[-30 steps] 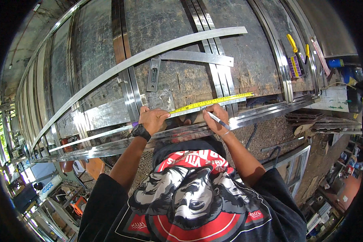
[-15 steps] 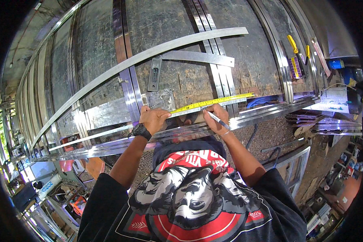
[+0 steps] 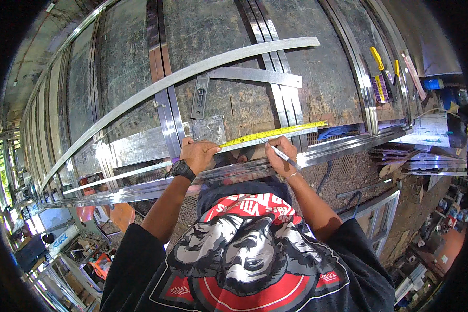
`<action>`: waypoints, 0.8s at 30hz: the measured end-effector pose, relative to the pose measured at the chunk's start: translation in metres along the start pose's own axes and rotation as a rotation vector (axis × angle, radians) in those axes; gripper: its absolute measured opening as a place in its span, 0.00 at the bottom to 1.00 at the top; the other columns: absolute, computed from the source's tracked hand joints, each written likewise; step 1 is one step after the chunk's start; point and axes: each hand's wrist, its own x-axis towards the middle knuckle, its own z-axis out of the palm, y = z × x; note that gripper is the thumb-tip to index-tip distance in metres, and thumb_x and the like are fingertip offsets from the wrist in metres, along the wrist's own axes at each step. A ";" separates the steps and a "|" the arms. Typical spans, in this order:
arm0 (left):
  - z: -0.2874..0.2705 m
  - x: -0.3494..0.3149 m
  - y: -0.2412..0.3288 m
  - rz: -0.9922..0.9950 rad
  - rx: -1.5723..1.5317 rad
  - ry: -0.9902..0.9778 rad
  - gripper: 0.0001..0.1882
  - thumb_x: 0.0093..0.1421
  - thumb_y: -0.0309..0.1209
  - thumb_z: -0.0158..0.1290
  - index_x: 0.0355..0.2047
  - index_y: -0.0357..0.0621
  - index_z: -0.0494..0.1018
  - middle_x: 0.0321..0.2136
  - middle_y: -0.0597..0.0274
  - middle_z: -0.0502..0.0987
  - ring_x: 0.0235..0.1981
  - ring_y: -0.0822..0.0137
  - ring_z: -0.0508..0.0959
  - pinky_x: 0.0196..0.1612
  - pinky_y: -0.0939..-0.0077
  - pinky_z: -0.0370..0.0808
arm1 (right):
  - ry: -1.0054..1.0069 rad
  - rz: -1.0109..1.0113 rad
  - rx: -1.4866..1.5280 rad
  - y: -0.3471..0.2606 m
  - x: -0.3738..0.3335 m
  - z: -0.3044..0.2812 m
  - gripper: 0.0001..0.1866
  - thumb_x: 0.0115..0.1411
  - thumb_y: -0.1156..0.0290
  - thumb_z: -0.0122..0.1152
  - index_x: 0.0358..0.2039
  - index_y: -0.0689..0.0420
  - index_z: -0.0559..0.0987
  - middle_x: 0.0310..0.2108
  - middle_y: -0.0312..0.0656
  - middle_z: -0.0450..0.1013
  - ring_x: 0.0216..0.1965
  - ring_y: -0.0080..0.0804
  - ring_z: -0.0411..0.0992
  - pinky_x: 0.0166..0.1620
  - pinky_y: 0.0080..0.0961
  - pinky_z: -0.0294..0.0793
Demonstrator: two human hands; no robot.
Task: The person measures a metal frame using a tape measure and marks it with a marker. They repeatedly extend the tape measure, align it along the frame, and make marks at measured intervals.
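Note:
My left hand is closed on the near end of a yellow tape measure; its case cannot be made out. The blade stretches to the right along a flat metal strip. Pinched in my right hand is a white marker, its tip close to the strip just below the blade. Farther back lies a try square with a grey handle and a metal blade. A long flat bar passes behind it.
Shiny metal tubes cross the dark worktop, with a long rail along its near edge. At the right lie yellow-handled cutters and a purple-and-yellow box. A metal frame stands at the lower right.
My right hand has shifted slightly right, and the marker with it, its tip now a little farther from the blade. My left hand and the tape stay nearly in place.

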 end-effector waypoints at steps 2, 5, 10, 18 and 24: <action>0.001 0.000 -0.001 -0.001 -0.006 0.005 0.14 0.71 0.47 0.56 0.39 0.59 0.89 0.37 0.71 0.88 0.37 0.68 0.79 0.56 0.62 0.59 | 0.007 -0.042 -0.032 -0.001 -0.001 0.000 0.10 0.60 0.71 0.72 0.34 0.59 0.78 0.28 0.49 0.79 0.28 0.43 0.80 0.33 0.35 0.78; 0.001 0.000 0.000 -0.017 -0.019 0.008 0.15 0.69 0.49 0.58 0.40 0.59 0.90 0.36 0.70 0.88 0.37 0.68 0.78 0.58 0.63 0.59 | 0.009 -0.073 -0.044 -0.002 -0.002 0.000 0.09 0.60 0.72 0.72 0.34 0.59 0.78 0.27 0.49 0.79 0.28 0.45 0.80 0.33 0.36 0.78; 0.002 -0.001 -0.002 0.011 -0.040 0.042 0.14 0.69 0.49 0.59 0.40 0.60 0.90 0.36 0.70 0.88 0.36 0.68 0.78 0.57 0.63 0.59 | -0.011 -0.099 -0.055 -0.003 0.001 0.001 0.09 0.60 0.73 0.72 0.33 0.59 0.78 0.28 0.49 0.78 0.29 0.48 0.79 0.33 0.38 0.77; 0.001 -0.002 0.000 0.016 -0.020 0.038 0.15 0.71 0.47 0.56 0.38 0.58 0.89 0.38 0.70 0.88 0.36 0.68 0.80 0.57 0.61 0.59 | -0.033 -0.151 -0.074 -0.002 0.003 0.001 0.09 0.60 0.73 0.71 0.33 0.60 0.78 0.29 0.49 0.76 0.31 0.48 0.78 0.34 0.38 0.76; 0.003 -0.001 -0.004 0.006 -0.044 0.040 0.13 0.69 0.48 0.60 0.39 0.59 0.90 0.37 0.72 0.88 0.36 0.69 0.78 0.57 0.63 0.59 | 0.110 -0.152 -0.076 -0.012 0.000 0.001 0.08 0.64 0.73 0.68 0.41 0.63 0.80 0.34 0.52 0.78 0.34 0.49 0.78 0.38 0.39 0.77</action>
